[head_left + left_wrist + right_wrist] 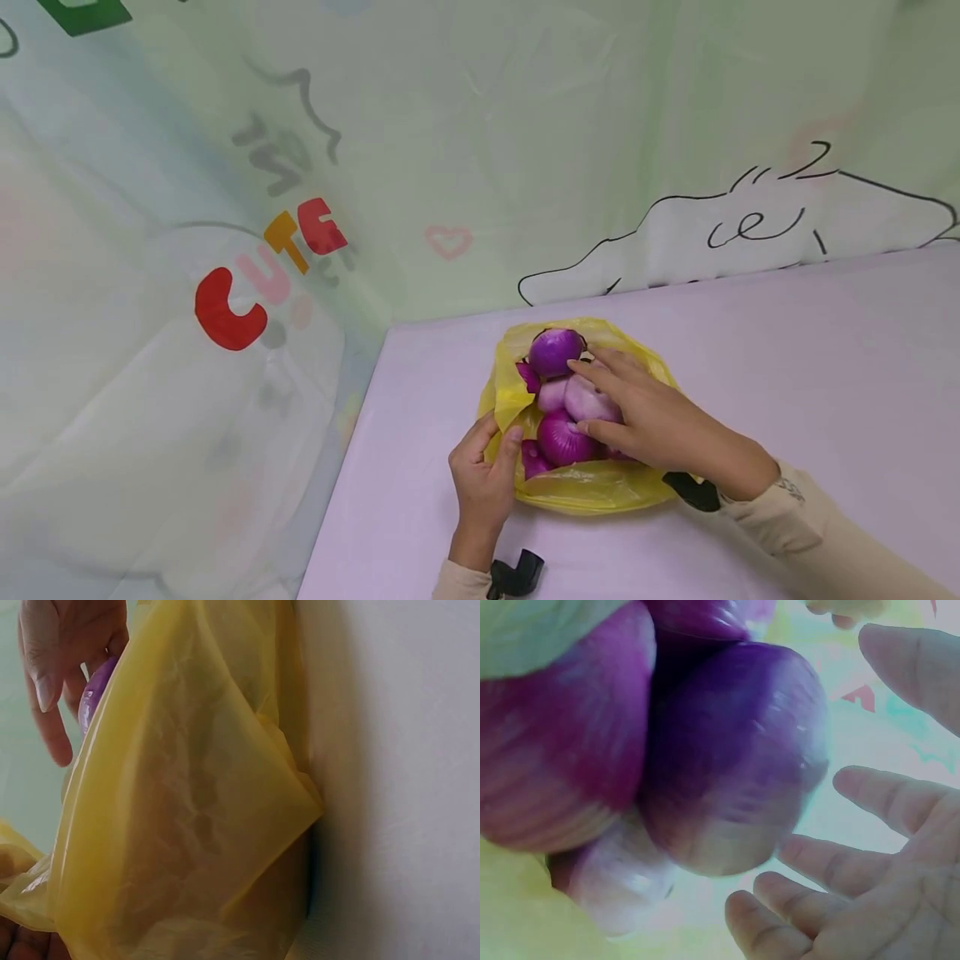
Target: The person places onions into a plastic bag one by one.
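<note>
A yellow plastic bag (pixel 600 493) lies with its mouth spread wide, and several purple onions (pixel 566 437) fill it. At the bag's left side, my left hand (pixel 483 479) pinches the rim between thumb and fingers; in the left wrist view the bag's wall hides most of that hand. My right hand (pixel 652 412) reaches over the onions from the right, its fingers spread and extended. Its fingertips are right at a dark purple onion (pixel 735 757) and overlap a paler onion (pixel 591 400) in the head view. The lower onions are partly hidden by the bag.
The bag stands on a pale lilac tabletop (pixel 810 375). Behind it hangs a light green printed backdrop (pixel 487 150), with another printed sheet (pixel 150 400) along the left side. Dark wrist-camera mounts (pixel 517 573) sit at both cuffs.
</note>
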`<state>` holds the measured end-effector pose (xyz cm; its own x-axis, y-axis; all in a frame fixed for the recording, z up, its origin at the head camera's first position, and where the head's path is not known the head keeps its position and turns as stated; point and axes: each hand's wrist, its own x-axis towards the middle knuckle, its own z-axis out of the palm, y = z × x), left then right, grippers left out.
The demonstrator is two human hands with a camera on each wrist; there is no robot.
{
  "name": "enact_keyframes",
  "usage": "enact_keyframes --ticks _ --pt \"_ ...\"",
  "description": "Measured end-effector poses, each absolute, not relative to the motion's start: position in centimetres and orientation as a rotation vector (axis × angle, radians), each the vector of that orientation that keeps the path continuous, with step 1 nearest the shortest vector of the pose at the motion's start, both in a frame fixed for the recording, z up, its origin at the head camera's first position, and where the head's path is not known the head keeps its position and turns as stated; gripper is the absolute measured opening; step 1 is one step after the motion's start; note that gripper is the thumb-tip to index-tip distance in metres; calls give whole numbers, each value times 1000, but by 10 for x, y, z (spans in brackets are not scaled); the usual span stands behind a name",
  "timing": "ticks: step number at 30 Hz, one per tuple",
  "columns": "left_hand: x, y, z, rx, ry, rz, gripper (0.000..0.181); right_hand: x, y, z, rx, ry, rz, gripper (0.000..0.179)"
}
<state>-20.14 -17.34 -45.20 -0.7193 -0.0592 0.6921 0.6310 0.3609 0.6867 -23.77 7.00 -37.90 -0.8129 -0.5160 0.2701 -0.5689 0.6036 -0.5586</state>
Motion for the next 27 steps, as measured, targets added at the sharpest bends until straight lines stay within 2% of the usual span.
enact_keyframes --ticks 6,14,27 --pt "-209 -177 -456 -525 -1968 -1352 28 -238 82 -372 883 -2685 998 67" --pt "-224 -186 -459 -512 -2020 -1259 32 -250 106 -368 756 -2739 906 72" --pt "-235 -203 -452 -318 -2240 -1024 68 -285 148 -382 586 -2817 686 85"
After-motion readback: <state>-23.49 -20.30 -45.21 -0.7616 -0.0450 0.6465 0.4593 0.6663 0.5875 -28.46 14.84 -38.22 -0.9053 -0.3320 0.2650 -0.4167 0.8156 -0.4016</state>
